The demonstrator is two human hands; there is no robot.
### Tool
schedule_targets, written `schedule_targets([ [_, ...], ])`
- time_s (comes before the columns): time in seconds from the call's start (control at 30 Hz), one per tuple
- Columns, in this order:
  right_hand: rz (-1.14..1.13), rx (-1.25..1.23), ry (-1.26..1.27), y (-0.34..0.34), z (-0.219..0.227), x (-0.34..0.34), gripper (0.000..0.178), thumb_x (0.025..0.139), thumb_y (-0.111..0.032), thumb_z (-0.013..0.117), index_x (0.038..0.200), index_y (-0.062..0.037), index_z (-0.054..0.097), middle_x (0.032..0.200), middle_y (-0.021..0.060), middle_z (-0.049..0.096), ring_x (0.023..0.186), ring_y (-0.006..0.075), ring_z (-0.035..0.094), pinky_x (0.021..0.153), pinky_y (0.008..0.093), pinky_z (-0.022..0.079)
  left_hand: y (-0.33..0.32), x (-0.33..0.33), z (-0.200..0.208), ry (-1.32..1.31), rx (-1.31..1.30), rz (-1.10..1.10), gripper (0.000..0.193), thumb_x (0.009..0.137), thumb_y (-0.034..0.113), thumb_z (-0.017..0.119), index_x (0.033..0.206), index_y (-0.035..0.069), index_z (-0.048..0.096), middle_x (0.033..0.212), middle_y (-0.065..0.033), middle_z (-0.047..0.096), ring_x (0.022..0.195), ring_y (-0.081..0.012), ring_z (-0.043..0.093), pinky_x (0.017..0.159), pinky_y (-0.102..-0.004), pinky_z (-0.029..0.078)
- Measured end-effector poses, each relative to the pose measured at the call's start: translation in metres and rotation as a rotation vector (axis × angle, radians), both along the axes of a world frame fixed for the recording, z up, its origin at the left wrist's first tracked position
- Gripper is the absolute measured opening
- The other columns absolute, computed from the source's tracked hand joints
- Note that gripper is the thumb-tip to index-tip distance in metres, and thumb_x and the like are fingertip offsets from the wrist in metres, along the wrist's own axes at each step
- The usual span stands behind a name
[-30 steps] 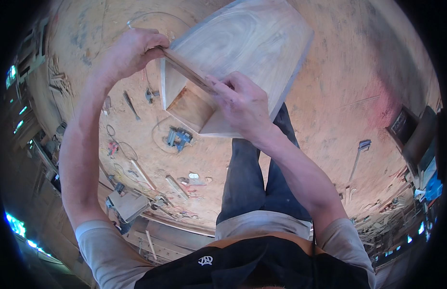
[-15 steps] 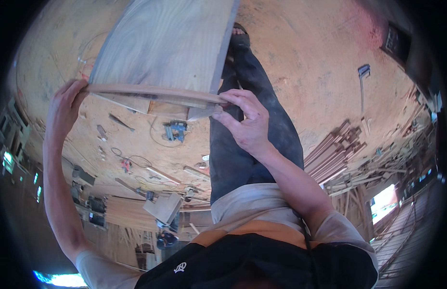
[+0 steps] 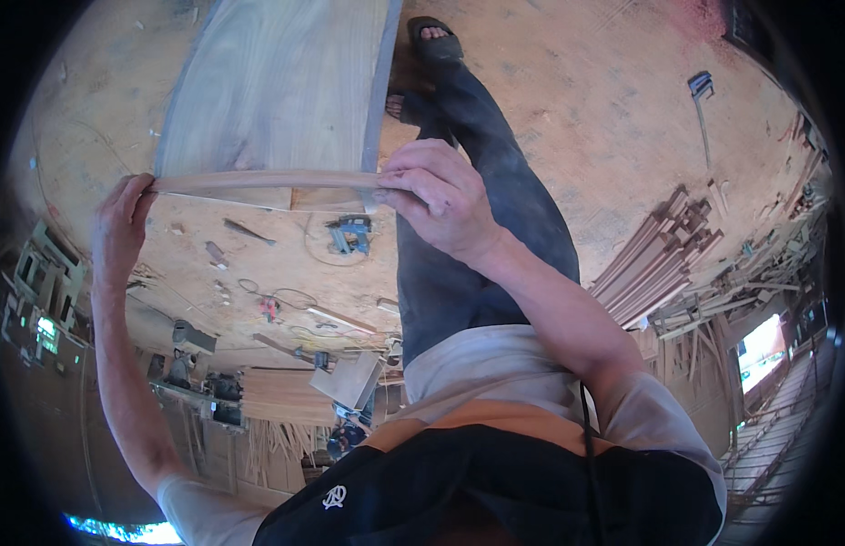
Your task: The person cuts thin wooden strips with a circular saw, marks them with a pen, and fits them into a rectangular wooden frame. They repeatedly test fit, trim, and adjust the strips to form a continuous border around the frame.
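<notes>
A narrow wooden strip (image 3: 268, 179) lies across the near end of a broad wooden panel piece (image 3: 272, 91), spanning its width. My left hand (image 3: 122, 223) pinches the strip's left end between thumb and fingers. At the opposite end, the fingers and thumb of my right hand (image 3: 440, 196) close on the strip. Below the strip, part of a pale inner board or frame shows, mostly hidden. Whether the strip touches the panel along its whole length I cannot tell.
On the dusty floor beyond the strip lies a blue power tool (image 3: 351, 234) with a hose. A bar clamp (image 3: 702, 86) lies at far right, near a stack of wooden strips (image 3: 654, 255). Offcuts, loose boards and machines line the edges. My legs stand right of the panel.
The panel, strip and my right hand appear further left in view, and the strip sits slightly lower at its left end. My feet show more. Both hands keep their hold on the strip.
</notes>
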State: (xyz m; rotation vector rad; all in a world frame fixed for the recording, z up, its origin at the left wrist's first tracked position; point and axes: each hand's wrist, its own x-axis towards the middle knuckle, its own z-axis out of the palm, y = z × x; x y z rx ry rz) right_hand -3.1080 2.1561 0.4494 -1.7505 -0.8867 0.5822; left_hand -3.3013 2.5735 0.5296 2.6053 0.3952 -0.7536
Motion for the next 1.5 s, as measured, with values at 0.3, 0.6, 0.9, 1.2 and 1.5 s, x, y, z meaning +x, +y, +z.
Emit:
schedule_targets([
  [0.3, 0.078, 0.048, -0.046, 0.003, -0.004, 0.008, 0.025, 0.071, 0.0, 0.089, 0.087, -0.0031, 0.069, 0.096, 0.0086, 0.071, 0.089, 0.0276, 0.071, 0.077, 0.0378, 0.059, -0.028, 0.019, 0.003, -0.103, 0.094, -0.221, 0.025, 0.091, 0.008, 0.077, 0.114, 0.002, 0.071, 0.111, -0.0115, 0.075, 0.106, -0.0332, 0.071, 0.091, -0.0437, 0.057],
  [0.6, 0.015, 0.088, 0.131, -0.007, -0.019, -0.009, 0.028, 0.07, -0.002, 0.09, 0.089, -0.0045, 0.071, 0.096, 0.0071, 0.071, 0.086, 0.0271, 0.072, 0.074, 0.0379, 0.059, -0.038, 0.013, 0.0, -0.103, 0.127, -0.237, 0.031, 0.088, 0.005, 0.079, 0.118, 0.003, 0.07, 0.111, -0.0126, 0.075, 0.105, -0.0343, 0.071, 0.092, -0.0441, 0.058],
  [0.9, -0.129, 0.008, 0.469, -0.011, -0.021, -0.034, 0.033, 0.075, -0.001, 0.093, 0.1, -0.0054, 0.072, 0.106, 0.0116, 0.071, 0.094, 0.0232, 0.074, 0.079, 0.0319, 0.061, -0.025, 0.016, -0.001, -0.003, 0.146, -0.316, 0.035, 0.09, 0.002, 0.076, 0.124, 0.001, 0.069, 0.115, -0.0158, 0.075, 0.108, -0.0365, 0.071, 0.094, -0.0469, 0.057],
  [1.2, -0.264, 0.227, 0.438, -0.001, -0.032, -0.046, 0.025, 0.072, 0.0, 0.09, 0.089, -0.0069, 0.073, 0.08, 0.0017, 0.058, 0.072, 0.0199, 0.063, 0.065, 0.0377, 0.058, -0.026, 0.018, 0.006, 0.127, 0.156, -0.317, 0.035, 0.101, 0.01, 0.067, 0.134, -0.001, 0.067, 0.118, -0.0169, 0.073, 0.1, -0.039, 0.069, 0.087, -0.0475, 0.054],
  [1.5, -0.283, 0.214, 0.499, 0.009, -0.032, -0.05, 0.021, 0.076, -0.008, 0.088, 0.09, -0.0088, 0.072, 0.086, 0.003, 0.061, 0.081, 0.0215, 0.067, 0.076, 0.0374, 0.062, -0.025, 0.016, 0.008, 0.235, 0.167, -0.189, 0.031, 0.103, 0.011, 0.068, 0.132, 0.0, 0.068, 0.121, -0.0201, 0.073, 0.106, -0.0377, 0.073, 0.089, -0.0456, 0.06],
])
